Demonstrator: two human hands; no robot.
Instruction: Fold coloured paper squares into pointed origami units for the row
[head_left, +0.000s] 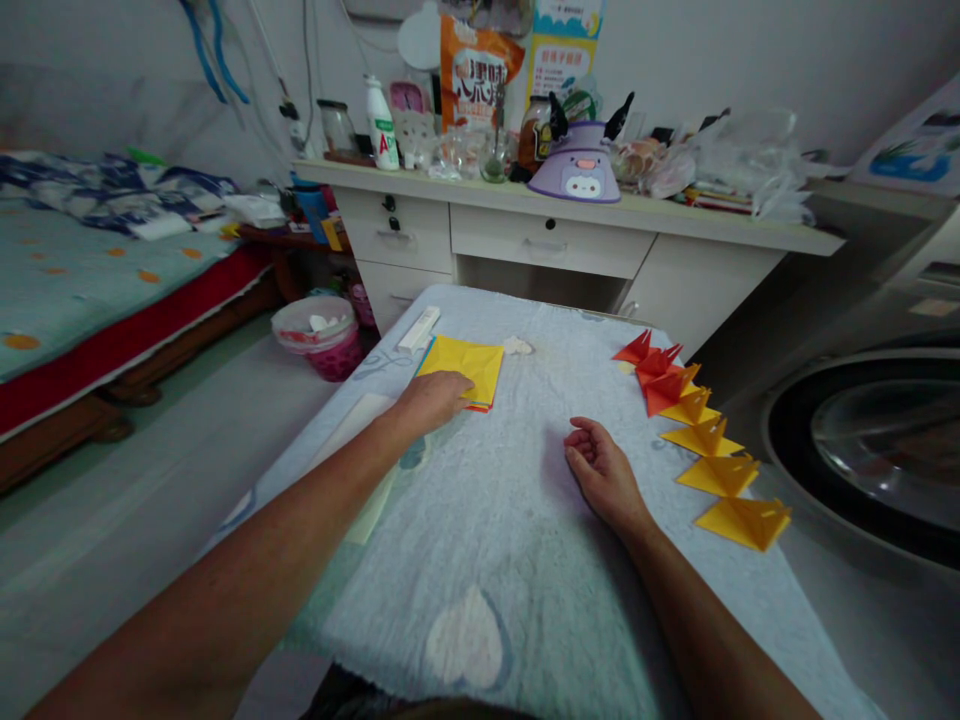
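On the left part of the cloth-covered table lies a stack of square paper (484, 368), a yellow sheet on top and blue and red edges showing beneath. My left hand (437, 398) is at the stack's near left side, fingers together and closed on the yellow sheet, which looks slightly creased. My right hand (602, 468) rests palm inward over the middle of the table, its fingers loosely curled and apart, with nothing in them. To its right runs a row of folded paper pieces, red ones (664, 382) at the far end and yellow ones (721, 476) nearer.
A small white box (419, 329) lies behind the stack, and a pale flat sheet (360, 425) lies partly under my left forearm. Beyond the table is a cluttered white desk (551, 240). A washing machine (885, 400) stands right, a pink bin (330, 350) left.
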